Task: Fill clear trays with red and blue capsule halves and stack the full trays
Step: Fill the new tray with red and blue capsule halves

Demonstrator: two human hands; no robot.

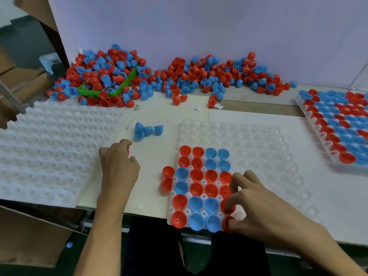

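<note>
A clear tray (258, 156) lies in front of me, its near-left pockets filled with red and blue capsule halves (196, 188). My right hand (256, 202) is over the tray's near edge, its fingers pinching a red half (227, 224) at the front row and touching another red half (227, 206) just behind it. My left hand (119, 168) hovers left of the tray with fingers curled; a sliver of red (128, 152) shows inside them. Two loose red halves (168, 177) lie against the tray's left edge. Three blue halves (148, 130) sit on the table beyond my left hand.
A big heap of red and blue halves (179, 76) runs along the back wall, around a green box (111, 90). A stack of clear trays (49, 148) lies at the left. A full tray (338, 126) sits at the right. Cardboard boxes (29, 232) stand at the lower left.
</note>
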